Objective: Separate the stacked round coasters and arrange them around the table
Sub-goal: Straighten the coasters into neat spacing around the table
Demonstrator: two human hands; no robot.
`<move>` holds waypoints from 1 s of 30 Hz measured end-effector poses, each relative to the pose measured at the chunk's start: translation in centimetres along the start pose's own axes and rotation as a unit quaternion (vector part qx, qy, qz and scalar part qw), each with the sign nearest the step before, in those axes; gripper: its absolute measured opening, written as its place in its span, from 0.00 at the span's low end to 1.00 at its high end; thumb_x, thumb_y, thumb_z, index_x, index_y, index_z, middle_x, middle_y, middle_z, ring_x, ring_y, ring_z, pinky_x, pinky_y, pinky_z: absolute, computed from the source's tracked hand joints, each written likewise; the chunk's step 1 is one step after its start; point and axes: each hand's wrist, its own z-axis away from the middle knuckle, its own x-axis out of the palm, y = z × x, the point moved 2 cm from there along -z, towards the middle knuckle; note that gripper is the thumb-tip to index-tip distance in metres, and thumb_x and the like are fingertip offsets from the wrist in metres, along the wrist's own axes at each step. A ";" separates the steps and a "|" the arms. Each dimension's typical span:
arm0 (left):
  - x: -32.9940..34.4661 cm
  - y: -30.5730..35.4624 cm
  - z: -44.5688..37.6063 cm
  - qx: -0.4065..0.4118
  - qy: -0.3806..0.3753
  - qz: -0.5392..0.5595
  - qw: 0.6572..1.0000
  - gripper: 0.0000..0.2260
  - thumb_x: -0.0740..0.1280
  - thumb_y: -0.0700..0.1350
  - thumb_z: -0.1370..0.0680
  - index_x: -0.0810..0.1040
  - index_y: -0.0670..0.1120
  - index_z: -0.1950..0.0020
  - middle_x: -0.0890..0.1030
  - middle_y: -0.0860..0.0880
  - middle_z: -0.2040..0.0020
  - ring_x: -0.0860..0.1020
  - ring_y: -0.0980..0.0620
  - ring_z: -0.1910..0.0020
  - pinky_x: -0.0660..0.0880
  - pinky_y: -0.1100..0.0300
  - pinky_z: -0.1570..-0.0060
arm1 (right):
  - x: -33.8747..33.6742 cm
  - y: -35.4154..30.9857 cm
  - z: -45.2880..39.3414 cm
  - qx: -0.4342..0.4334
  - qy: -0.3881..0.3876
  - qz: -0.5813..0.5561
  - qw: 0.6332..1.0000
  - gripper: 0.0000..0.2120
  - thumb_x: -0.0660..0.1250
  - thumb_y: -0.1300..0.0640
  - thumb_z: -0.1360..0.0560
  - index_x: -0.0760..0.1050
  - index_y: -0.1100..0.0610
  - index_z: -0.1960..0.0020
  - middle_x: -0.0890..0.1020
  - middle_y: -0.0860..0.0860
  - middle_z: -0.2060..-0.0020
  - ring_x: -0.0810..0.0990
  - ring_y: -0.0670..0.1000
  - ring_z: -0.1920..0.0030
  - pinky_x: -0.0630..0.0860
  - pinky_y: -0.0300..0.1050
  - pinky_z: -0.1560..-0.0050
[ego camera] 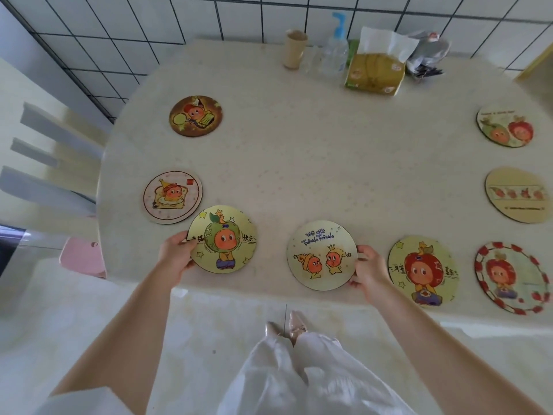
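The pale speckled table carries eight round coasters, none stacked. The left hand grips the left rim of the green-apple coaster, fingers closed on its edge; this coaster sits at the near-left edge and its upper-left rim overlaps or touches the toast coaster. The right hand grips the right rim of the "we are" coaster, thumb on top and fingers curled under the edge, near the front edge of the table. Whether either held coaster lies flat on the surface cannot be told. Just right of that hand lies the red-apple coaster, then the strawberry-border coaster. Along the right side lie the cream strip coaster and the two-fruit coaster. The brown coaster lies far left. At the far edge stand a paper cup, a pump bottle and a tissue pack.
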 end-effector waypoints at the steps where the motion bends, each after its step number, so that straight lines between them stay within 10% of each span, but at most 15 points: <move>1: -0.1 0.1 -0.3 0.002 -0.002 -0.007 1.000 0.12 0.61 0.36 0.20 0.77 0.43 0.39 0.80 0.41 0.48 0.78 0.42 0.51 0.75 0.54 0.62 | 0.0 0.1 -0.1 0.004 0.000 -0.001 1.000 0.20 0.51 0.72 0.26 0.73 0.54 0.44 0.80 0.54 0.57 0.78 0.61 0.60 0.75 0.55 0.59; 7: -0.5 0.1 -1.0 -0.006 -0.012 -0.052 0.999 0.10 0.60 0.36 0.20 0.78 0.47 0.45 0.80 0.43 0.52 0.79 0.46 0.56 0.76 0.54 0.58 | 0.2 0.8 0.3 0.050 0.007 -0.045 0.998 0.23 0.47 0.75 0.27 0.72 0.56 0.44 0.80 0.59 0.61 0.70 0.54 0.75 0.75 0.54 0.59; 16: -0.9 -1.5 -0.5 -0.034 -0.013 -0.027 0.999 0.11 0.60 0.35 0.20 0.75 0.43 0.39 0.79 0.39 0.47 0.77 0.40 0.50 0.75 0.53 0.61 | 0.4 1.5 0.3 0.082 -0.013 -0.091 0.992 0.21 0.50 0.74 0.25 0.71 0.57 0.41 0.80 0.61 0.58 0.73 0.57 0.66 0.79 0.55 0.59; 23: -0.9 -2.2 -0.2 -0.035 -0.002 -0.029 0.999 0.12 0.59 0.35 0.19 0.75 0.42 0.38 0.79 0.39 0.45 0.78 0.39 0.49 0.76 0.48 0.55 | 0.0 1.3 0.4 -0.065 0.037 0.218 0.973 0.12 0.61 0.69 0.28 0.75 0.67 0.46 0.82 0.64 0.55 0.84 0.63 0.58 0.83 0.61 0.59; 30: -1.0 -2.2 0.0 -0.017 0.007 -0.039 0.999 0.13 0.60 0.35 0.20 0.76 0.42 0.37 0.79 0.38 0.46 0.79 0.38 0.48 0.78 0.43 0.48 | 0.1 0.8 0.5 -0.151 0.007 0.357 0.922 0.17 0.63 0.64 0.26 0.71 0.60 0.38 0.78 0.56 0.46 0.75 0.51 0.52 0.72 0.45 0.54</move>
